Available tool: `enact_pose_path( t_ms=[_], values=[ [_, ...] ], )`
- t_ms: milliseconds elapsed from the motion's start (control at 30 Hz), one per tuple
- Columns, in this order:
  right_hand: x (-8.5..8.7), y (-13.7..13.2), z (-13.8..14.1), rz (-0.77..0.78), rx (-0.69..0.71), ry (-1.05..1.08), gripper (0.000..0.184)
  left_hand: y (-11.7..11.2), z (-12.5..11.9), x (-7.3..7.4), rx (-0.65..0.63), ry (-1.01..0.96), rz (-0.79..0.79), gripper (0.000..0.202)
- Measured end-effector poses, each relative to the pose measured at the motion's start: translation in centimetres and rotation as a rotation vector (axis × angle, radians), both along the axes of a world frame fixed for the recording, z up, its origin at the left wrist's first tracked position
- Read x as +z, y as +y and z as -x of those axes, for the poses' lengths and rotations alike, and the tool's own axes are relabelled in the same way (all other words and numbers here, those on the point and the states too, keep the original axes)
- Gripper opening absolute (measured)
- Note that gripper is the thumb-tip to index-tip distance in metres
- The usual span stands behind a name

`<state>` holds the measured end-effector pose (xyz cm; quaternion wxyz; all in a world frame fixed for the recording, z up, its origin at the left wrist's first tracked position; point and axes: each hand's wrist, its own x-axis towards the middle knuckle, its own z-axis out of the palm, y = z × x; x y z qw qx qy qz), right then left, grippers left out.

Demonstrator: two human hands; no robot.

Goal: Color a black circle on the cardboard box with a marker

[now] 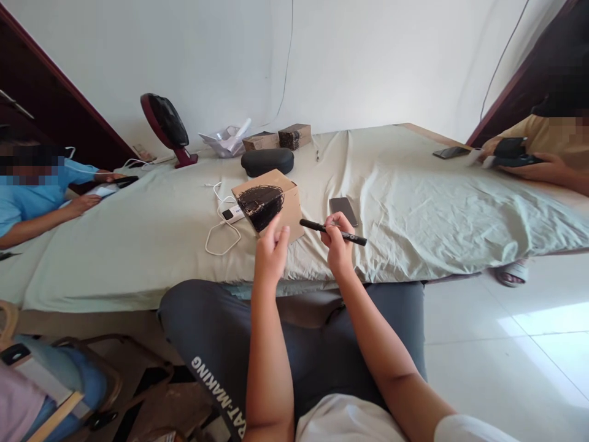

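Observation:
A small cardboard box (288,199) stands near the front edge of the sheet-covered table (414,209), one face scribbled over in black. My left hand (271,252) is raised just in front of the box, fingers loosely curled and apart, holding nothing. My right hand (337,240) is closed on a black marker pen (332,232), which lies level with its tip pointing left toward the box. A dark phone (343,210) lies flat just beyond my right hand.
A white charger and cable (225,222) lie left of the box. Farther back are a black case (267,161), a red fan (168,126), crumpled wrapping (226,140) and two more boxes (278,138). Other people sit at the left (32,193) and right (538,156) ends.

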<state>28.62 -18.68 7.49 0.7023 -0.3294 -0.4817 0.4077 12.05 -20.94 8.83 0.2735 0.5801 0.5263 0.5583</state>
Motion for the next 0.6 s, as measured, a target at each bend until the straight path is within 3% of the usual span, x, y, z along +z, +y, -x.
enact_pose_path(
  t_ms=[67,167,267,333,400,500,600],
  values=[
    [-0.5,1.1,-1.1,0.016,-0.121,-0.145,0.01,0.1,1.2,0.1,0.092,-0.129,-0.061,0.05],
    [-2.1,3.0,-2.7,0.037,-0.164,-0.461,0.005,0.1,2.9,0.3,0.205,-0.277,-0.173,0.043],
    [-4.3,4.5,-3.9,0.07,-0.123,-0.828,0.054,0.1,4.1,0.5,0.268,-0.34,-0.217,0.038],
    [-5.7,5.1,-4.5,0.221,-0.136,-1.096,0.088,0.1,4.5,0.4,0.294,-0.352,-0.217,0.037],
    [-6.4,5.7,-5.0,0.433,-0.191,-1.265,0.102,0.1,4.8,0.2,0.31,-0.362,-0.216,0.036],
    [-6.3,7.1,-5.6,0.655,-0.317,-1.276,0.095,0.4,5.1,-0.1,0.322,-0.379,-0.209,0.032],
    [-5.0,9.5,-5.5,0.773,-0.392,-1.135,0.09,0.8,5.3,-0.5,0.345,-0.397,-0.193,0.031]
  ],
)
